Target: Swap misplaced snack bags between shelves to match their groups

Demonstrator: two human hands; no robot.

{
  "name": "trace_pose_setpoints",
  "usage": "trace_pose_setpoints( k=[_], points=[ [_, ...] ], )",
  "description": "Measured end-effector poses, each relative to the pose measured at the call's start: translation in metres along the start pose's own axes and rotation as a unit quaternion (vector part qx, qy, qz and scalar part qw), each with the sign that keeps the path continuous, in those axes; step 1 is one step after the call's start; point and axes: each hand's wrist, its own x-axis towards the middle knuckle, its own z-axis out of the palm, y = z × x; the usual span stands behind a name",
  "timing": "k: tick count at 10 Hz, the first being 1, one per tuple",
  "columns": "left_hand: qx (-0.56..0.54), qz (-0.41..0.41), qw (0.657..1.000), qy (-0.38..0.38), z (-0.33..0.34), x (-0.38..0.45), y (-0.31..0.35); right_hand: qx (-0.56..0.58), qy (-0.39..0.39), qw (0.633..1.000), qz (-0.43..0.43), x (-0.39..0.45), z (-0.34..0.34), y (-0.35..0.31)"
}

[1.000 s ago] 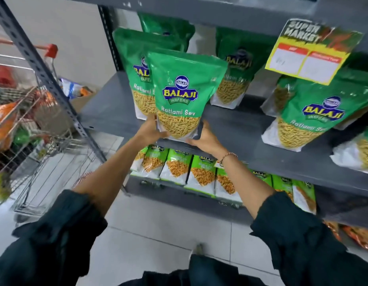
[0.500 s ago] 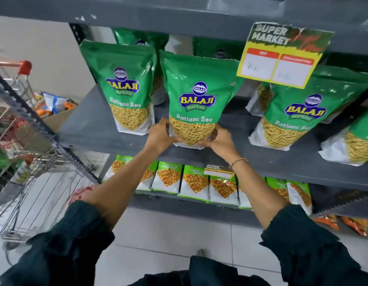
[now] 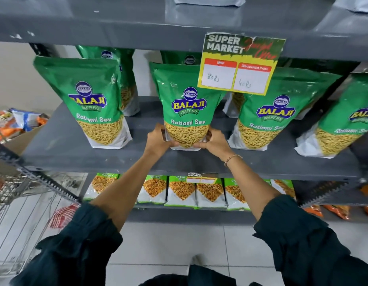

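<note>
A green Ratlami Sev bag (image 3: 187, 104) stands upright on the grey middle shelf (image 3: 65, 147), its base resting on the shelf board. My left hand (image 3: 159, 139) grips its lower left corner and my right hand (image 3: 215, 140) grips its lower right corner. Matching green Ratlami Sev bags stand to its left (image 3: 92, 100) and right (image 3: 267, 112), with another at the far right edge (image 3: 344, 124). More of the same bags stand behind them. On the shelf below stands a row of lighter green Chana bags (image 3: 182, 189).
A yellow price sign (image 3: 239, 62) hangs from the upper shelf in front of the bags. A wire shopping trolley (image 3: 20, 195) with snack packs is at the left. Orange packets (image 3: 335, 210) lie on the lowest shelf at right. White floor tiles below.
The held bag has moved further in over the shelf and down onto the board, between the neighbouring bags. Both hands stay on its lower corners. The view has shifted closer and to the right.
</note>
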Motion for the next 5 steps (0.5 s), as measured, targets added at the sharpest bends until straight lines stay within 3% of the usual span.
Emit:
trace_pose_setpoints(
  k=[4, 5],
  points=[
    [-0.017, 0.003, 0.999, -0.045, -0.002, -0.007, 0.003, 0.006, -0.031, 0.999, 0.026, -0.004, 0.0, -0.002],
    [-0.05, 0.013, 0.997, -0.05, -0.001, -0.014, -0.002, -0.006, 0.022, 0.999, 0.04, -0.02, 0.007, -0.004]
  ],
)
